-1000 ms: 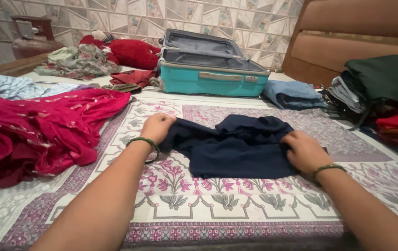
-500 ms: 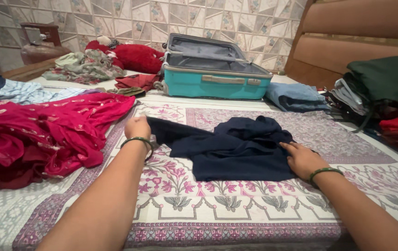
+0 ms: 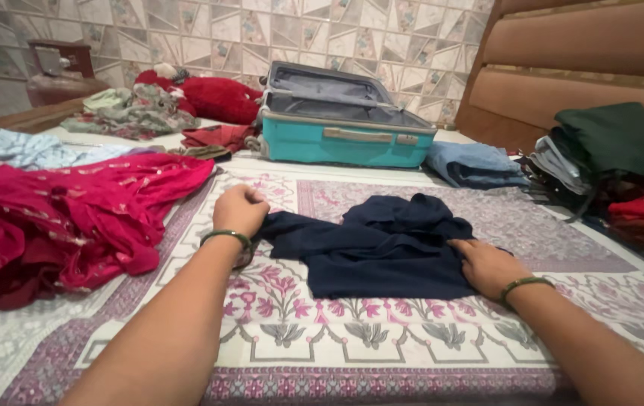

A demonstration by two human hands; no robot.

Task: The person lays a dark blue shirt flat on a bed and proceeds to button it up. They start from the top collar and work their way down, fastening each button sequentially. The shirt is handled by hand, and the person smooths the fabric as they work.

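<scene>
The navy blue garment [image 3: 382, 244] lies half-gathered on the floral bedsheet [image 3: 382, 331], in front of the open teal suitcase [image 3: 344, 139]. Its left end is clenched in the fisted left hand [image 3: 239, 210], while its right edge is pinned flat under the spread fingers of the right hand [image 3: 487, 265]. For a clean fold, the cloth is best drawn taut between both hands and the bunched middle smoothed out. The red dress [image 3: 66, 218] at the left is best kept clear.

Soft, even indoor light, moderately bright; shadows faint. No glare. Wide-angle stretch at edges, forearms enlarged at bottom. Slight softness overall; far corner details hazy.
</scene>
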